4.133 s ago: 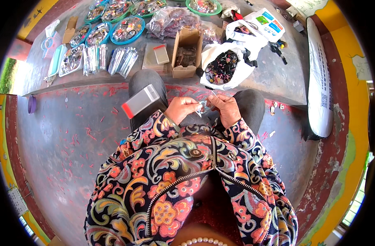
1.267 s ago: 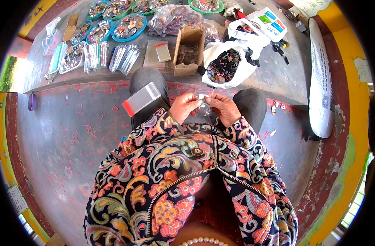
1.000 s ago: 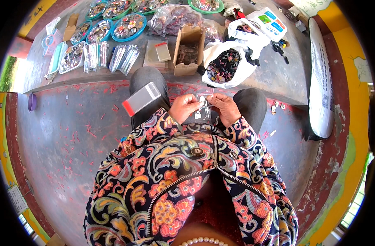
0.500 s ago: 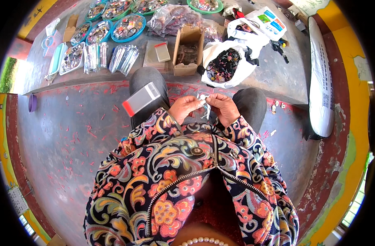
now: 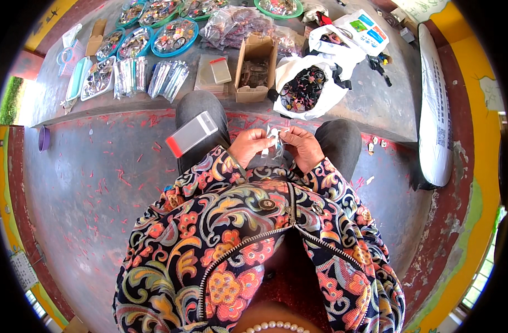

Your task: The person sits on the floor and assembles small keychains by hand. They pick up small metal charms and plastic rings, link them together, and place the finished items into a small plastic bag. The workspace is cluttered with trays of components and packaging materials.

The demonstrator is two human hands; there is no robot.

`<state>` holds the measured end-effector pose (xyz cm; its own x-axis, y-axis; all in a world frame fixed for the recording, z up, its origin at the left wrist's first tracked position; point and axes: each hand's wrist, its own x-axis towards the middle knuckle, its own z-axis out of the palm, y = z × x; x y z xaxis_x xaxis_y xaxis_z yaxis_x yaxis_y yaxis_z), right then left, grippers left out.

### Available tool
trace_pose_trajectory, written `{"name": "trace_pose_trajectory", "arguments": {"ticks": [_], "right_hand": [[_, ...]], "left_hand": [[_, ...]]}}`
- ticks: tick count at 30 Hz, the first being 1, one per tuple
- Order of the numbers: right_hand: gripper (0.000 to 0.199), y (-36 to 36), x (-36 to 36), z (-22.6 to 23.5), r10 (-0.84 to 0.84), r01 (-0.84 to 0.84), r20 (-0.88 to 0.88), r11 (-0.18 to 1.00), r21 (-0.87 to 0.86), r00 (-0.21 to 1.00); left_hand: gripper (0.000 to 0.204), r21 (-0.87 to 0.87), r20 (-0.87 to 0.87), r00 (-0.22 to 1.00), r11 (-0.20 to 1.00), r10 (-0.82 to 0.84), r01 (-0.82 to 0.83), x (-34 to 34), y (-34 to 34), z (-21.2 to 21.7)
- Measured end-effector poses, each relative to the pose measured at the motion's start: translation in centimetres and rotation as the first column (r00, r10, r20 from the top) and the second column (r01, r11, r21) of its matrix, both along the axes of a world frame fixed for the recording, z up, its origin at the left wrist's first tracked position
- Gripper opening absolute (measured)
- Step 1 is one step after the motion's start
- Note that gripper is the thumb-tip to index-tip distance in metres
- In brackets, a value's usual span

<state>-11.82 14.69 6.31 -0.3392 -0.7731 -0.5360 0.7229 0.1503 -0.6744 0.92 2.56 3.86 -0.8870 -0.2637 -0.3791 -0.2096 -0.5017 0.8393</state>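
You are sitting at an informal packing spot for small trinkets, out in daylight rather than in a fitted workshop. What shows it: you sit on a bare concrete floor (image 5: 87, 183) littered with red scraps, facing a raised concrete ledge (image 5: 376, 105) used as the work surface. Along it stand round trays (image 5: 173, 36) of small colourful pieces, bundles of clear sleeves (image 5: 168, 80), an open cardboard box (image 5: 254, 66) and a white plastic bag (image 5: 307, 91) full of dark bits. Yellow-painted edging (image 5: 484, 139) borders the floor, with grass (image 5: 9, 100) at the far left.

Paisley zip jacket, grey trousers, perhaps pearls.
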Motion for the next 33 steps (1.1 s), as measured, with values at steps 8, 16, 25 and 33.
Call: {"name": "trace_pose_trajectory", "arguments": {"ticks": [8,16,25,33], "right_hand": [[0.011,0.3,-0.4,-0.5,0.084,-0.083,-0.102,0.996,0.02,0.991],[0.011,0.0,0.1,0.2,0.068,-0.069,-0.016,0.998,-0.011,0.998],[0.011,0.3,-0.2,-0.7,-0.097,0.098,-0.039,0.995,0.032,0.995],[0.005,0.2,-0.5,-1.3,-0.022,0.022,-0.032,0.999,0.026,0.999]], "left_hand": [[0.015,-0.046,-0.016,0.995,0.994,0.095,-0.096,-0.3,0.0,-0.1],[0.018,-0.126,-0.076,0.995,0.99,0.059,-0.068,-0.2,-0.2,-0.7],[0.021,-0.054,-0.023,0.999,0.998,-0.022,0.021,-0.2,0.0,0.0],[0.02,-0.22,-0.028,1.0,0.975,0.0,-0.006,-0.1,-0.1,-0.7]]}}
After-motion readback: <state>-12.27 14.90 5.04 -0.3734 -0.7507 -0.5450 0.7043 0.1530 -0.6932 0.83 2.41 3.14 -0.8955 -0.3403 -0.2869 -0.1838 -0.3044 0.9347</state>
